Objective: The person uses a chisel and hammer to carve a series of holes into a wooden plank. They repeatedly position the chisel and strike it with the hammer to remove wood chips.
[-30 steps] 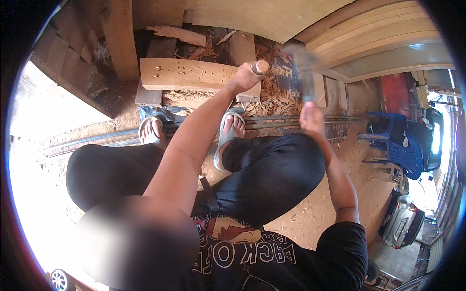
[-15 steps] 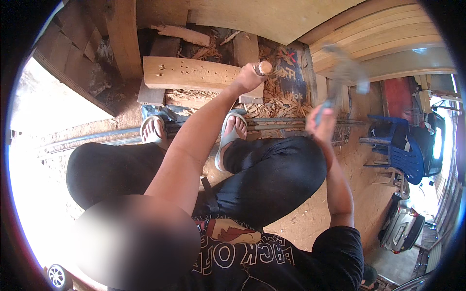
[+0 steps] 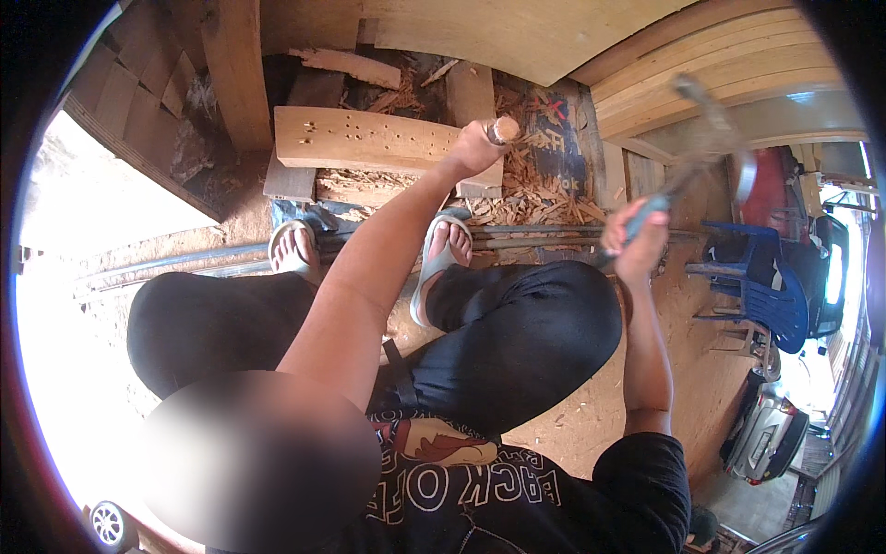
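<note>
At the lower edge, nearest: black shirt [image 3: 517, 503] with pale lettering and a coloured print. Above it, dark trousers [image 3: 517, 323], knees bent and spread. Beyond the knees, pale open-toed sandals [image 3: 425, 282], one on each foot.

Past the knee on that side, right hand [image 3: 639, 244]: fingers curled closed about the grip of a hammer [image 3: 685, 180]. Grip dark teal; head blurred, up and away to the right, well apart from the wood and from the other hand.

Farther out at centre, left hand [image 3: 477, 150]: fingers wrapped tight around a wooden tool handle [image 3: 505, 128], round butt end uppermost and exposed. Lower end hidden by the fist; contact with the timber not possible to tell.

Under and beside that fist, thick pale beam [image 3: 365, 140], lying crosswise beyond the feet, upper face dotted with small dark holes toward its left and middle. Beneath it, crossing pieces of timber [image 3: 289, 182]. Around its right end, a loose scatter of wood chips [image 3: 535, 203]. On the near side, long thin pipes [image 3: 540, 234] along the ground.

Beyond the beam, a broad plywood sheet [image 3: 498, 37]. Off to the right, blue plastic chair [image 3: 780, 300]; farther still, silver car [image 3: 764, 434].
</note>
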The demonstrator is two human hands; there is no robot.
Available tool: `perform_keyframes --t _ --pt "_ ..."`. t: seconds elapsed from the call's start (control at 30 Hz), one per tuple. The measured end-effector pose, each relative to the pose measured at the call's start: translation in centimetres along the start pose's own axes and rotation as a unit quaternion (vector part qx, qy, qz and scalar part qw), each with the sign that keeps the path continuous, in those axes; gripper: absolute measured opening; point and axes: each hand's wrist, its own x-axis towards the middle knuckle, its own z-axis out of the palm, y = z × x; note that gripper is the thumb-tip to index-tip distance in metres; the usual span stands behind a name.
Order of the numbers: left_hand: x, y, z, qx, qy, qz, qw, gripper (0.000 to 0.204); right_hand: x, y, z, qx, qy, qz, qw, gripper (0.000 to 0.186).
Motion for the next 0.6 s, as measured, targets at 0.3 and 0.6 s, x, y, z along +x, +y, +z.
perform_keyframes --t 0.3,0.6 --pt "-0.4 1.2 -2.7 0.106 -0.057 0.039 0.992 0.049 -2.6 9.4 -2.4 -0.176 0.105 0.264 0.942 0.053" --pt "-3.1 -5.9 -17.4 0.517 -0.014 0.104 0.849 0.070 -17.2 21.9 -5.5 -0.480 0.116 0.257 0.830 0.046"
